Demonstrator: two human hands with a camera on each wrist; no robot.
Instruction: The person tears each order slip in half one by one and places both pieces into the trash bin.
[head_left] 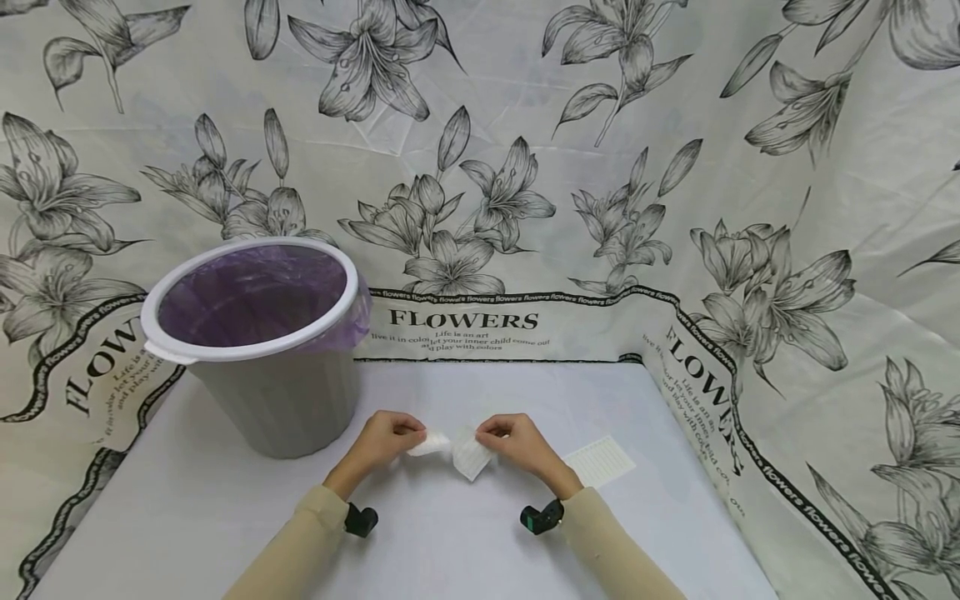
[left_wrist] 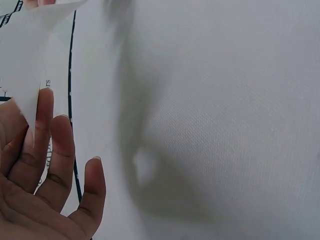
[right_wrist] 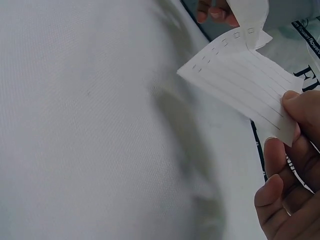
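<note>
In the head view, a person's left hand (head_left: pixel 386 437) and right hand (head_left: pixel 521 442) are pinching lined paper (head_left: pixel 471 460) above the tabletop (head_left: pixel 450 554), apparently tearing it; the next move seems to call for an even pull apart. A gray bin (head_left: pixel 300 408) is standing at ten o'clock, a spare sheet (head_left: pixel 602 461) lying at three. In the left wrist view, paper is hiding the pinch. In the right wrist view, fingers (right_wrist: pixel 275 152) are gripping the paper's edge at three o'clock; whether it is parting remains unclear.
</note>
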